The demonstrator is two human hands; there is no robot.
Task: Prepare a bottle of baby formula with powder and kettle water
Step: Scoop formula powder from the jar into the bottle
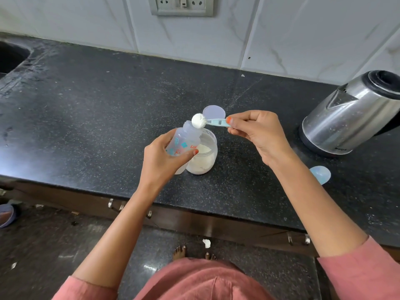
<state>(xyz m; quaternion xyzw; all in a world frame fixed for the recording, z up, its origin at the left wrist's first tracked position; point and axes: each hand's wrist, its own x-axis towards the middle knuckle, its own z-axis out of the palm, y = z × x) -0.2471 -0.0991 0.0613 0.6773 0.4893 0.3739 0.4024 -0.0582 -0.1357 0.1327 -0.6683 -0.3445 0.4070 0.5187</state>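
Fingers of right hand [257, 135] pinching scoop [213, 122], left hand [161, 161] gripping tilted bottle [184, 141]

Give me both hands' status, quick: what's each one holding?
Left hand: closed around the baby bottle, tilted over the powder jar.
Right hand: pinching the scoop, heaped with powder, at the bottle's mouth.

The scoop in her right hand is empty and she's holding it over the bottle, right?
Not empty. In the head view the scoop in the right hand is heaped with white powder. It is held at the mouth of the bottle, which the left hand tilts.
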